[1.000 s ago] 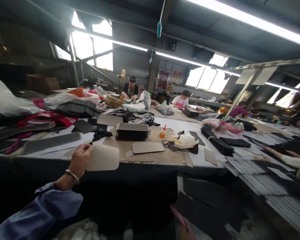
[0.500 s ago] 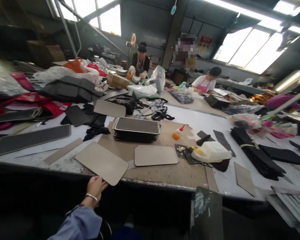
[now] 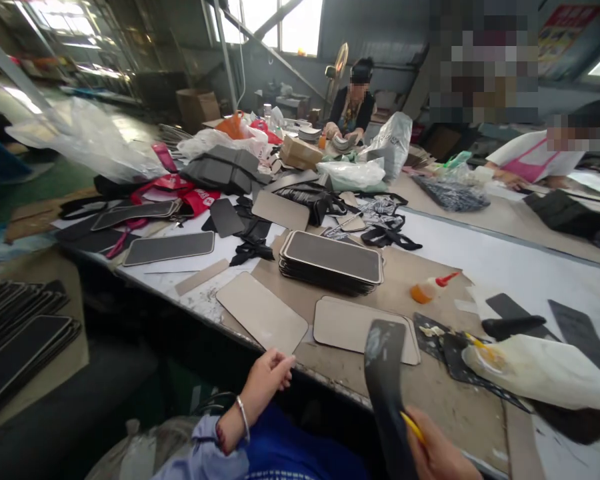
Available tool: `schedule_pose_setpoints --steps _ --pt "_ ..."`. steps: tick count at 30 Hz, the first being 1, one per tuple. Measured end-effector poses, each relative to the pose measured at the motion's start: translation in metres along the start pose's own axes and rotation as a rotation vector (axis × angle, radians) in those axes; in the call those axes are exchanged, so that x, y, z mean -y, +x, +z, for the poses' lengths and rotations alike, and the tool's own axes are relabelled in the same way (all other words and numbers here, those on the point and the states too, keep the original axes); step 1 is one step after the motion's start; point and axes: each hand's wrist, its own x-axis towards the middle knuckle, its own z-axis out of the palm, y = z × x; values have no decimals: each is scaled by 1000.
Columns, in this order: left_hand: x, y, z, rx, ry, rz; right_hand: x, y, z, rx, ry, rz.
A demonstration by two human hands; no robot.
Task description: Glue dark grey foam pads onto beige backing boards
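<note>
Basically, black strip (image 3: 386, 383) held up in the right hand (image 3: 437, 448), grip closed on it, yellow handle (image 3: 413, 427) in the same hand. Strip is at the near edge of the worktable (image 3: 460, 410), its top overlapping, in view, a pair of beige panels (image 3: 343, 323) lying one on the other. Left hand (image 3: 267, 379): fingers loosely curled, just beside near corner of a single beige panel (image 3: 261, 311), flat at table edge; can't tell if touching. Behind: stack of dark pale-rimmed panels (image 3: 333, 257). Right of that, red-tipped bottle (image 3: 430, 289), orange liquid inside; then whitish plastic jug (image 3: 550, 373) on its side. Left: loose dark panel (image 3: 169, 248). Far side: co-worker in black vest (image 3: 350, 110), another in pink apron (image 3: 529, 163).
</note>
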Motion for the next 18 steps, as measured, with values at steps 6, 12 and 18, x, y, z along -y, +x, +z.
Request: schedule_pose_setpoints --steps 6,12,18 --pt "-25 -35 63 279 -386 -98 75 79 27 -48 -167 -246" --pt "-28 -27 67 -58 -471 -73 80 91 30 -1 -6 -330" --pt "-24 -41 68 -40 -586 -78 -23 47 43 -24 151 100"
